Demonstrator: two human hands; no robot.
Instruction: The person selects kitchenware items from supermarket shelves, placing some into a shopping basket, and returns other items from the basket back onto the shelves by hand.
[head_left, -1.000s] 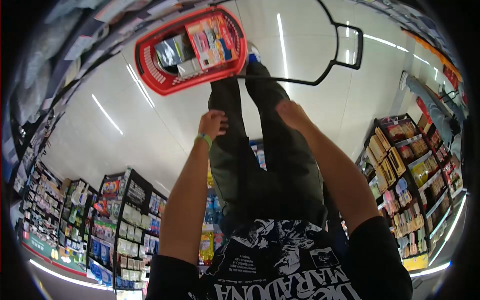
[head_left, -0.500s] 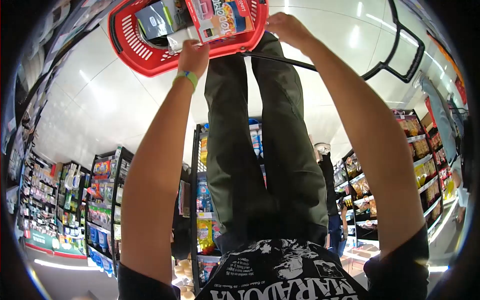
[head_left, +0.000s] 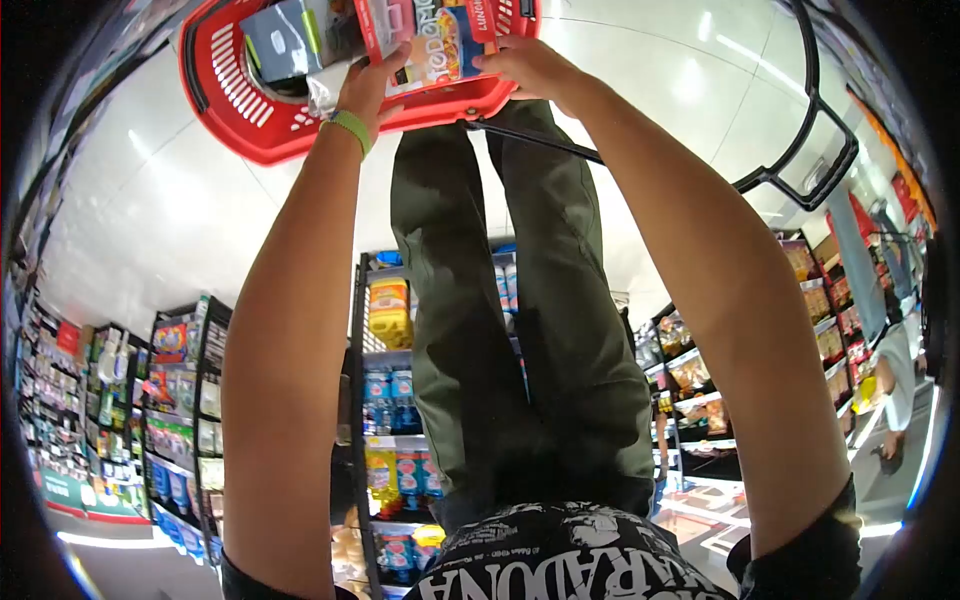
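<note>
My left hand (head_left: 368,92), with a green wristband, closes on the left lower edge of a red and peach cardboard box (head_left: 430,72) printed with the word LUNCH. My right hand (head_left: 535,72) has its fingers on the box's right edge. The box lies tilted in a red plastic shopping basket (head_left: 265,148), partly cut off by the top of the view. Beside it in the basket are a dark grey container with green clips (head_left: 285,42) and a clear plastic wrapper (head_left: 325,90).
A black pull handle (head_left: 835,175) extends from the basket to the right. My legs (head_left: 520,330) stand close to the basket. Shelves of bottles (head_left: 390,400), packaged goods (head_left: 175,430) and snack packets (head_left: 700,390) stand around. Another person (head_left: 895,380) is at the far right.
My right hand has moved left and down from the basket rim onto the box's right edge. My left hand has shifted up onto the box. The basket appears slightly further left.
</note>
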